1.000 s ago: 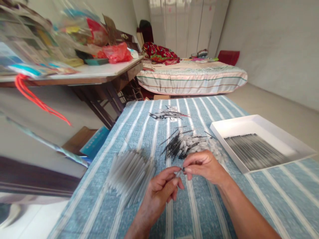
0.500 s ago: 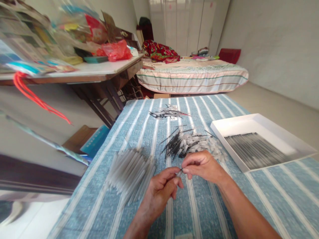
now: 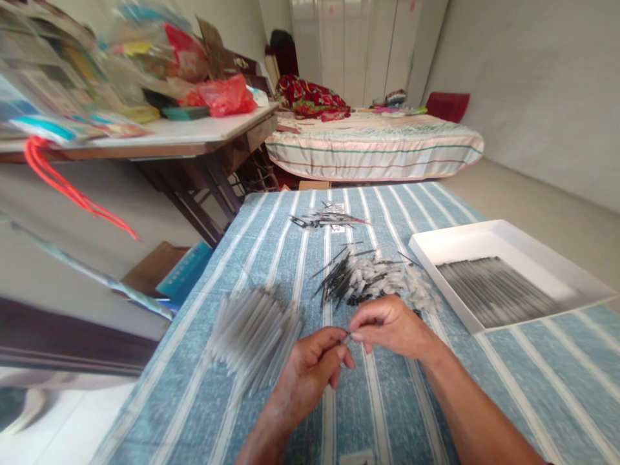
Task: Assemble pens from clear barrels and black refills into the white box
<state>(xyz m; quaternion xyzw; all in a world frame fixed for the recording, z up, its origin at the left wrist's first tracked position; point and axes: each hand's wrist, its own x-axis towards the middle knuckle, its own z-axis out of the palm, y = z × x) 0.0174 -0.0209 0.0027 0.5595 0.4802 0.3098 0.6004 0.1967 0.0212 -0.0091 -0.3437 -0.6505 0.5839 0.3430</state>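
My left hand [image 3: 314, 365] and my right hand [image 3: 387, 326] meet fingertip to fingertip over the striped cloth. Both are closed in a pinch on something small and dark, mostly hidden by the fingers. Left of my left hand lies a pile of grey translucent tubes [image 3: 259, 336]. Just beyond my right hand is a heap of small clear pieces [image 3: 380, 274] mixed with thin black sticks [image 3: 339, 278]. A white box [image 3: 450, 294] at the right holds a row of dark-tipped tubes [image 3: 494, 290].
Thin dark and red-tipped pieces [image 3: 329, 219] lie farther back on the striped tablecloth [image 3: 271, 245]. A side table [image 3: 194, 139] with bags stands at the left; red cords [image 3: 77, 194] hang from it. A bed [image 3: 378, 148] is behind.
My right hand has shifted slightly to the left, its fingertips closer over the small piece. My left hand has barely moved.
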